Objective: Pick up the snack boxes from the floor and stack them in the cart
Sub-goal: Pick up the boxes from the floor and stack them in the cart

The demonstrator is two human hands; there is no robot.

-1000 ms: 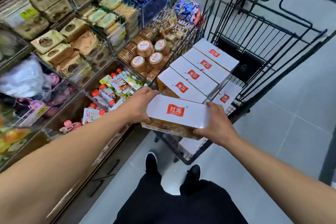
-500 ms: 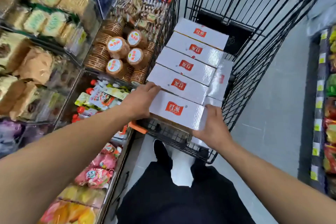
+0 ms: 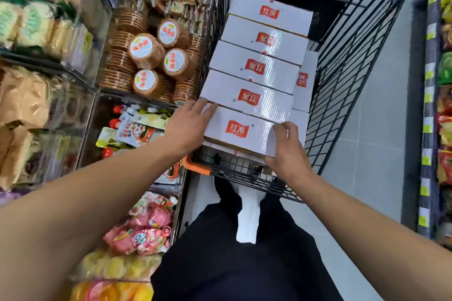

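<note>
At the near end of the black wire cart [image 3: 342, 85], a white snack box with a red logo [image 3: 238, 131] is held level between two bare hands, joining a row of four matching boxes [image 3: 254, 68] that runs away toward the far end. It sits over the cart's near rim, and whether it already rests on the boxes underneath cannot be told. The left hand [image 3: 187, 127] presses the box's left short end, its fingers curling over the far top corner; the right hand [image 3: 287, 149] clamps the right short end, thumb on the top face. So the hands are apart, closed on the box from both ends. The carton looks stiff and square-edged, probably light enough to carry easily, but its glossy film wrap could slip, so squeezing the short ends with fingers hooked over the edges seems the safest hold. More white boxes [image 3: 304, 80] lie lower along the cart's right side. Left of the cart, shelf bins hold round biscuit packs [image 3: 146, 50] and drink pouches [image 3: 129, 129].
</note>
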